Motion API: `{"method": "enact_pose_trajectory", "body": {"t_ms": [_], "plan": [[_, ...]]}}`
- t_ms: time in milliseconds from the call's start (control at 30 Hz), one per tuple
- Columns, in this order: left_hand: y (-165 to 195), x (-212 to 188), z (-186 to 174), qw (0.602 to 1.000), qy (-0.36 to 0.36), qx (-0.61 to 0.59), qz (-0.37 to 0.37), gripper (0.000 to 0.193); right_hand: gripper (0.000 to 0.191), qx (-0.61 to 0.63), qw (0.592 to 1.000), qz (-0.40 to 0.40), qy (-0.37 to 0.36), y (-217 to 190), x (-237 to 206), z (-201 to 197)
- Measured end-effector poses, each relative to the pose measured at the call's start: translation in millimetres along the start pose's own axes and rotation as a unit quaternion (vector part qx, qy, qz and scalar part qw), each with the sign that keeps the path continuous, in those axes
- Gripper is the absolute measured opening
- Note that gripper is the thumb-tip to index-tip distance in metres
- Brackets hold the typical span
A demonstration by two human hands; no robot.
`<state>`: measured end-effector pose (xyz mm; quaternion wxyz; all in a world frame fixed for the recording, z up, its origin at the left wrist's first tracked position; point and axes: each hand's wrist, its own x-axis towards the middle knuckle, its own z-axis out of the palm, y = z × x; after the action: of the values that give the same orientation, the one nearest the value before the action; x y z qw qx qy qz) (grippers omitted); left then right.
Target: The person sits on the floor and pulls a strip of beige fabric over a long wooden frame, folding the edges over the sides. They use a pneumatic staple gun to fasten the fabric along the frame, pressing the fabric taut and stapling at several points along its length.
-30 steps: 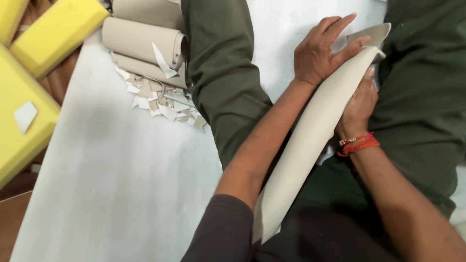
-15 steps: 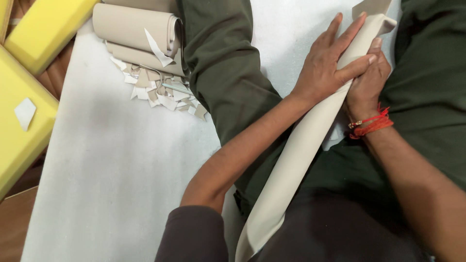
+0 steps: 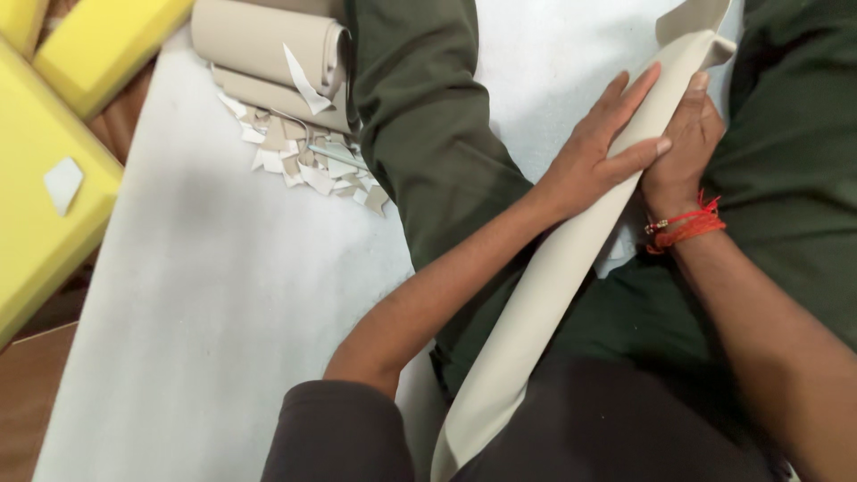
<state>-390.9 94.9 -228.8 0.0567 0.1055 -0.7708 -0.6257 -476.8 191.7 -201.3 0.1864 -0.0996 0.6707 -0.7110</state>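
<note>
Shifted since the earlier frames: both hands now sit further up the roll, nearer its top end, and the roll's lower end has dropped toward the bottom edge of the view. Item one, roll: a long beige sheet wound into a tube, lying aslant across the person's lap from lower centre to upper right, its loose top corner flaring open. Item two, left hand: laid flat on top of the roll, fingers straight and close together, thumb along the tube's side, apparently pressing down to keep the winding tight. Item three, right hand: tucked against the far side of the roll, fingers curled round it, though how far they close cannot be told since the roll hides the tips; a red thread band circles the wrist. This hand appears to brace the tube against the push of the other. Item four, legs in dark green trousers, serving as the support under the roll. Item five, white sheet spread beneath, with a heap of beige offcuts near the knee. Item six, further beige rolls stacked beside the offcuts, kept within reach. Item seven, yellow foam blocks at left, one bearing a small white scrap.
</note>
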Motion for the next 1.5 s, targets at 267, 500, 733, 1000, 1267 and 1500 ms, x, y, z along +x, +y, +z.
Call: {"method": "enact_pose_trajectory", "body": {"t_ms": [267,500,733,1000,1267,1500], "plan": [[17,-33,-10,0.999,-0.033,0.015,-0.04,0.085,0.053,0.052,0.998,-0.005,0.028,-6,-2,12],[-10,38,-24,0.988,0.116,0.094,-0.038,0.052,0.056,-0.003,0.999,-0.035,0.009,-18,-1,14],[-24,92,0,0.946,0.256,0.191,0.046,0.04,0.053,-0.009,0.997,-0.074,-0.004,-25,-1,20],[-30,60,5,0.977,0.176,0.101,0.063,0.083,0.049,0.007,0.998,-0.06,-0.005,-9,-10,20],[-10,2,-8,0.995,0.036,0.094,0.025,0.069,0.045,0.065,0.998,0.014,0.017,-7,-12,23],[-6,-22,-26,0.998,-0.023,0.051,-0.042,0.075,0.052,-0.018,0.999,-0.044,0.006,-8,-6,36]]}}
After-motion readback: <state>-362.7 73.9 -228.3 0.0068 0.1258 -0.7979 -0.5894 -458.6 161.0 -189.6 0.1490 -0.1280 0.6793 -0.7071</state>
